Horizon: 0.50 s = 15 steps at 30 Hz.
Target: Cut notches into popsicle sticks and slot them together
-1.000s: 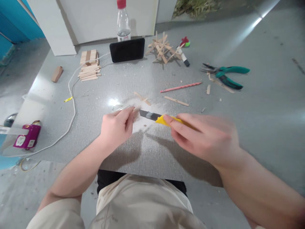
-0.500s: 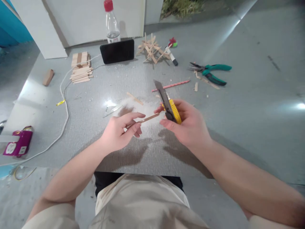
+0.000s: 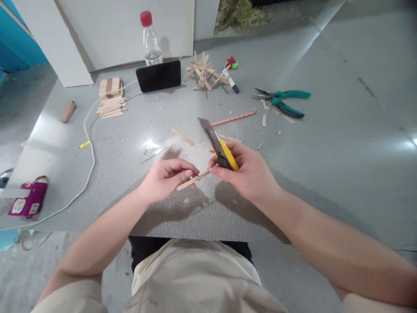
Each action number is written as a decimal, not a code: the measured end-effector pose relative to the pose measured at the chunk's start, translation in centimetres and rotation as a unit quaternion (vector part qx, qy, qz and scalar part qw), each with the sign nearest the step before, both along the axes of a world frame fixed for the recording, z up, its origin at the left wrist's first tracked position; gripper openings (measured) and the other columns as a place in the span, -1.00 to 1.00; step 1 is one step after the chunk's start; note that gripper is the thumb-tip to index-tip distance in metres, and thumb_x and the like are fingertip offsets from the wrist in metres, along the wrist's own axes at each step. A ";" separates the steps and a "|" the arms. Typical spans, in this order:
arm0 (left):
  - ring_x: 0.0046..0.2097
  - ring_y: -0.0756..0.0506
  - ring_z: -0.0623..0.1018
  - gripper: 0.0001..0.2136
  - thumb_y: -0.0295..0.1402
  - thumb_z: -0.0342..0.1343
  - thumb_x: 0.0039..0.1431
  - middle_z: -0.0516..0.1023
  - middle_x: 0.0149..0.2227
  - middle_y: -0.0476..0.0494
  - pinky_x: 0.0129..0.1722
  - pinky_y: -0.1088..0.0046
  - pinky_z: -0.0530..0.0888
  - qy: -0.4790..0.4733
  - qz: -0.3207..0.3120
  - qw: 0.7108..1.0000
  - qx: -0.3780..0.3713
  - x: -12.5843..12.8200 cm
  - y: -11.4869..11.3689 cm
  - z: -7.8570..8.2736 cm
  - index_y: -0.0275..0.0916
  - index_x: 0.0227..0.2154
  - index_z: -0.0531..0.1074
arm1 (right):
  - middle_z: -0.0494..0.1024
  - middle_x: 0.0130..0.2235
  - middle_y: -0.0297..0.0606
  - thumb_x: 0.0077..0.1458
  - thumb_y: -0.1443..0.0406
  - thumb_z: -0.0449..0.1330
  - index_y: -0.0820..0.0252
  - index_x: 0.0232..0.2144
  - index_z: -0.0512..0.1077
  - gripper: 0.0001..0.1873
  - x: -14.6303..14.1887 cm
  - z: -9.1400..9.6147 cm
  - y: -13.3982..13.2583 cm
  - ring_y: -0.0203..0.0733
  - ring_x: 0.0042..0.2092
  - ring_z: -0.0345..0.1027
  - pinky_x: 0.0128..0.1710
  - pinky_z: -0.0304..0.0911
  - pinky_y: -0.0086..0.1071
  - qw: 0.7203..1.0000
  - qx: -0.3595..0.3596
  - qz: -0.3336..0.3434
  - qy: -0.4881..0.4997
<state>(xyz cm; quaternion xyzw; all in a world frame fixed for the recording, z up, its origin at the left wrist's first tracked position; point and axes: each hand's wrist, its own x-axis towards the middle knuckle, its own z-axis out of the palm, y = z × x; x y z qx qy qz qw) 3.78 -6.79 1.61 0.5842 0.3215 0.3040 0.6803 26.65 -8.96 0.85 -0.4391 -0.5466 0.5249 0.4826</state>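
My left hand [image 3: 164,177] pinches one end of a thin wooden stick [image 3: 195,178] above the grey table [image 3: 137,130]. My right hand [image 3: 247,171] is closed round a yellow utility knife [image 3: 223,152], whose blade points up and away, and its fingertips touch the stick's other end. Both hands hover over a white dusty patch of shavings [image 3: 192,150].
A stack of wooden sticks [image 3: 111,98], a dark phone [image 3: 158,75], a clear bottle with red cap [image 3: 150,37] and a stick structure [image 3: 204,71] stand at the back. Green pliers [image 3: 283,101], a pink pencil [image 3: 233,118], a marker [image 3: 231,81], a white cable [image 3: 89,143] and a magenta box [image 3: 28,199] lie around.
The knife went from lying level against the stick to standing blade-up in my right hand. My right fingertips have come to the stick's free end. The view shifted slightly.
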 end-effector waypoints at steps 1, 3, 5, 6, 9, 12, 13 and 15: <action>-0.36 -0.04 0.70 -0.75 -0.12 0.28 0.23 0.69 -0.31 -0.15 -0.32 0.49 0.66 0.003 -0.005 1.000 -0.001 0.1 -0.1 0.0 -0.24 -0.27 0.56 | 0.60 -0.36 -0.39 -0.01 0.32 0.40 0.08 -0.15 0.44 -0.65 -0.1 0.1 0.0 -0.28 -0.38 0.50 -0.37 0.42 -0.38 1.000 -0.002 0.003 0.003; -0.37 -0.06 0.70 -0.73 -0.11 0.28 0.22 0.69 -0.29 -0.18 -0.33 0.45 0.67 0.010 -0.019 1.000 0.001 0.2 -0.3 -0.1 -0.25 -0.27 0.55 | 0.61 -0.37 -0.39 -0.03 0.31 0.40 0.09 -0.17 0.44 -0.66 -0.2 0.2 -0.1 -0.27 -0.38 0.51 -0.36 0.43 -0.37 1.000 -0.008 0.012 0.008; -0.37 -0.07 0.70 -0.73 -0.11 0.27 0.23 0.69 -0.30 -0.19 -0.35 0.45 0.67 0.018 -0.023 1.000 0.009 0.3 -0.5 0.0 -0.26 -0.27 0.53 | 0.61 -0.37 -0.39 -0.03 0.30 0.40 0.09 -0.17 0.43 -0.65 -0.3 0.3 -0.1 -0.27 -0.38 0.50 -0.36 0.42 -0.36 1.000 -0.015 0.019 0.011; -0.38 -0.07 0.70 -0.73 -0.12 0.27 0.23 0.68 -0.31 -0.18 -0.36 0.46 0.67 0.020 -0.021 0.999 0.015 0.3 -0.5 0.0 -0.26 -0.28 0.52 | 0.61 -0.37 -0.39 -0.03 0.30 0.40 0.09 -0.17 0.42 -0.65 -0.3 0.3 -0.1 -0.27 -0.39 0.50 -0.37 0.41 -0.36 1.000 -0.017 0.020 0.012; -0.40 -0.04 0.68 -0.73 -0.12 0.21 0.29 0.63 -0.37 -0.14 -0.37 0.49 0.64 0.028 -0.016 0.999 0.038 0.3 -0.6 0.0 -0.26 -0.30 0.47 | 0.60 -0.37 -0.39 -0.03 0.29 0.40 0.09 -0.17 0.42 -0.65 -0.3 0.2 -0.1 -0.27 -0.40 0.48 -0.42 0.37 -0.39 1.000 -0.022 0.019 0.011; -0.38 -0.01 0.66 -0.72 -0.11 0.11 0.36 0.59 -0.37 -0.12 -0.35 0.51 0.62 0.043 -0.038 0.996 0.063 0.3 -0.6 -0.1 -0.26 -0.29 0.41 | 0.60 -0.36 -0.39 -0.02 0.28 0.40 0.09 -0.17 0.42 -0.65 -0.4 0.2 -0.1 -0.29 -0.41 0.46 -0.44 0.34 -0.41 0.999 -0.027 0.017 0.008; -0.37 0.00 0.65 -0.71 -0.10 0.09 0.37 0.58 -0.36 -0.12 -0.35 0.52 0.61 0.047 -0.045 0.996 0.062 0.4 -0.7 -0.1 -0.26 -0.28 0.39 | 0.60 -0.36 -0.39 -0.02 0.28 0.41 0.09 -0.17 0.42 -0.65 -0.4 0.2 -0.1 -0.30 -0.41 0.45 -0.44 0.34 -0.42 0.999 -0.029 0.018 0.009; -0.36 0.01 0.63 -0.69 -0.07 0.09 0.37 0.56 -0.36 -0.12 -0.34 0.51 0.60 0.046 -0.053 0.997 0.041 0.4 -0.7 -0.2 -0.26 -0.27 0.37 | 0.60 -0.37 -0.40 -0.02 0.29 0.42 0.09 -0.18 0.43 -0.66 -0.5 0.1 -0.2 -0.31 -0.41 0.45 -0.42 0.34 -0.43 0.999 -0.033 0.020 0.018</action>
